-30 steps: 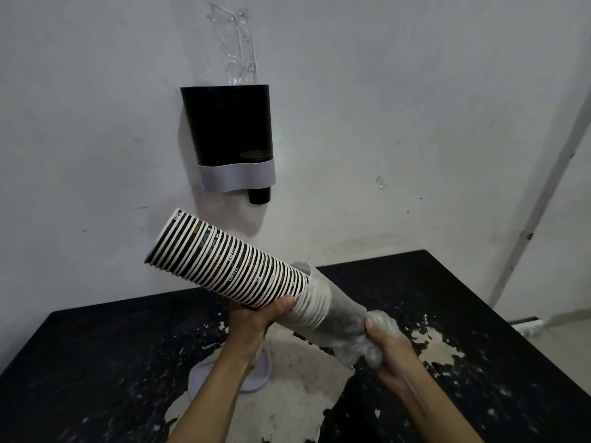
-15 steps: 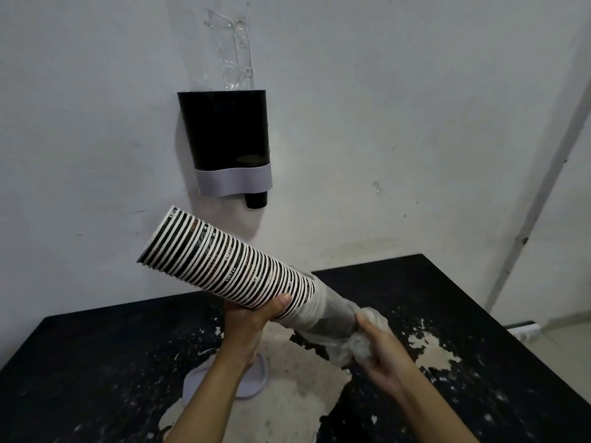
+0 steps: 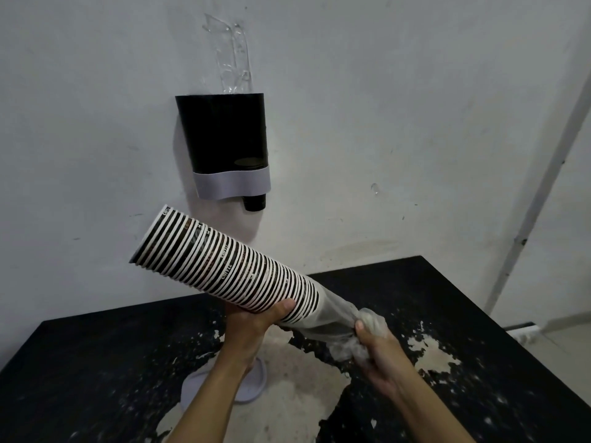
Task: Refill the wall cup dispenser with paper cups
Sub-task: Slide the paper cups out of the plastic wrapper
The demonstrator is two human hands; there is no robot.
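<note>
A long stack of black paper cups with white rims (image 3: 220, 262) lies tilted, open mouths toward the upper left. My left hand (image 3: 252, 324) grips it from below near its narrow end. A clear plastic sleeve (image 3: 335, 318) still covers that last part, and my right hand (image 3: 374, 343) is shut on its bunched tail. The black wall dispenser (image 3: 224, 135) with a grey lower band hangs above the stack; one dark cup (image 3: 255, 202) pokes out of its bottom.
A crumpled clear plastic strip (image 3: 232, 55) sticks up from the dispenser's top against the white wall. Below my hands is a black table (image 3: 96, 362) with worn pale patches, and a grey round lid (image 3: 252, 383) lies on it. A pale conduit (image 3: 540, 193) runs down the wall at the right.
The plastic sleeve has slid further off toward the right, so more of the cup stack is bare. My right hand has pulled the bunched tail away; the left hand keeps its grip.
</note>
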